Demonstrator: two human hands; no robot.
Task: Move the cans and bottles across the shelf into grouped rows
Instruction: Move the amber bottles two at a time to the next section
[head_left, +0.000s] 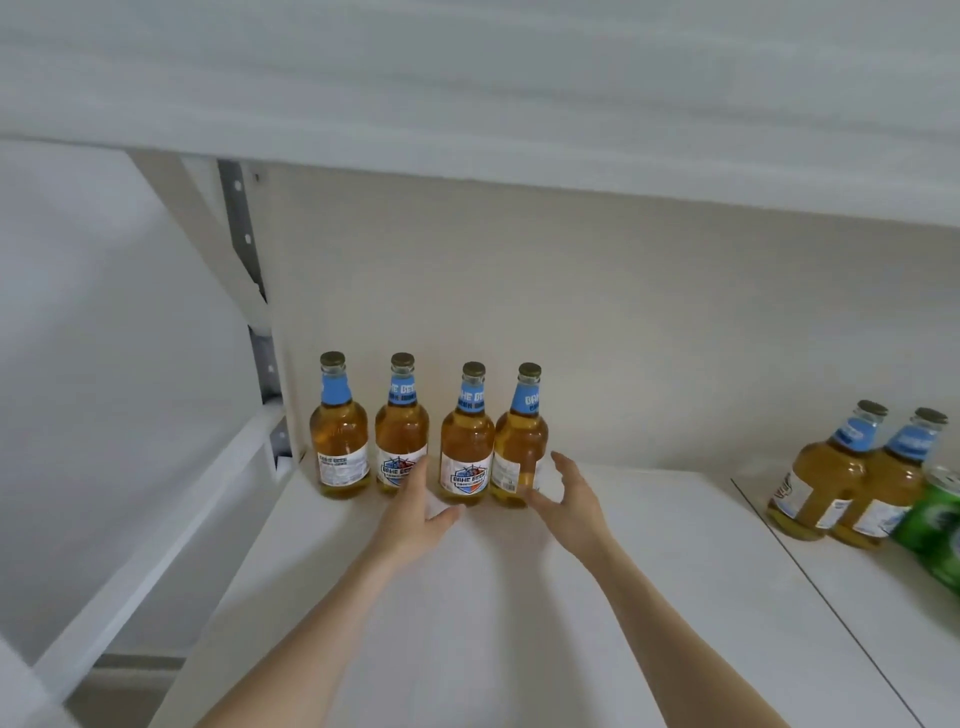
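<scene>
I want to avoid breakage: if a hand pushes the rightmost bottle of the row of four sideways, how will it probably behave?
The bottle looks full of amber liquid, so probably heavy for its size. It is tall and narrow, so a push near the neck may tip it. It seems to be glass: likely fragile and smooth.

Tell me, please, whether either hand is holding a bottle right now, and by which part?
Nothing is held. The left hand and right hand are open beside the bases of the bottles, fingers spread.
</scene>
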